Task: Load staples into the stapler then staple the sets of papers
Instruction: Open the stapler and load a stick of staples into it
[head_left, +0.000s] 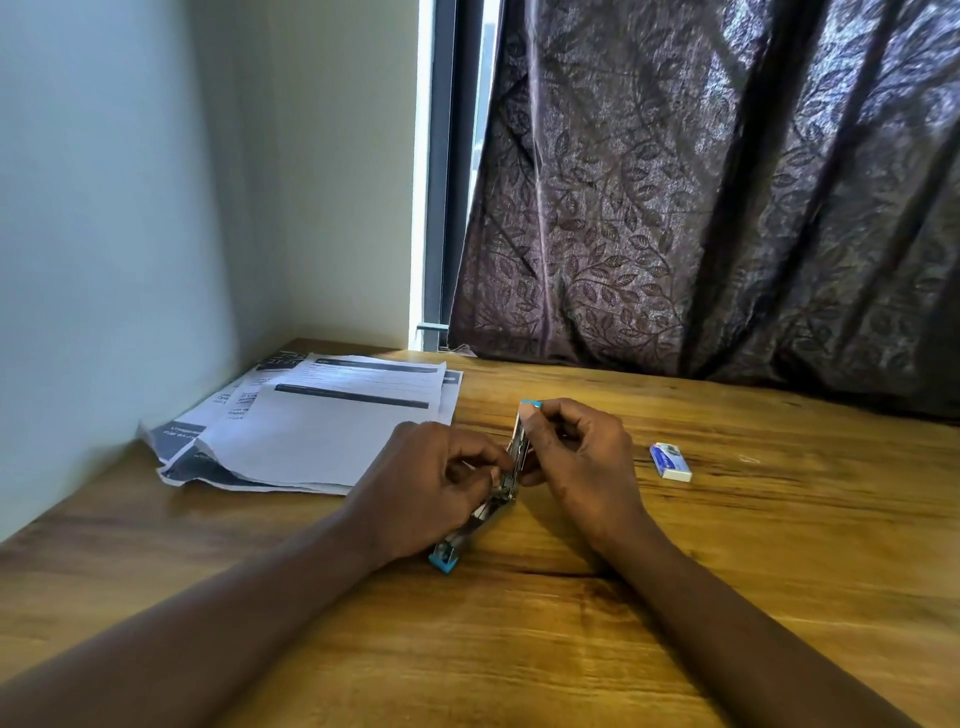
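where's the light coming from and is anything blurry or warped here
Head view: daylight comes through the bright window gap left of the curtain, which looks dark; the wide lens bends the edges of the table; the stapler between the left hand and right hand looks soft; print on the papers is too blurred to read.

left hand (436, 483): fingers curled, pinching | right hand (576, 457): thumb extended, fingers curled, gripping | forearms angled inward

Soft daylight from window gap (483, 104) beside curtain (727, 182); faint shadows on surface (519, 649); wide-angle bending at edges.
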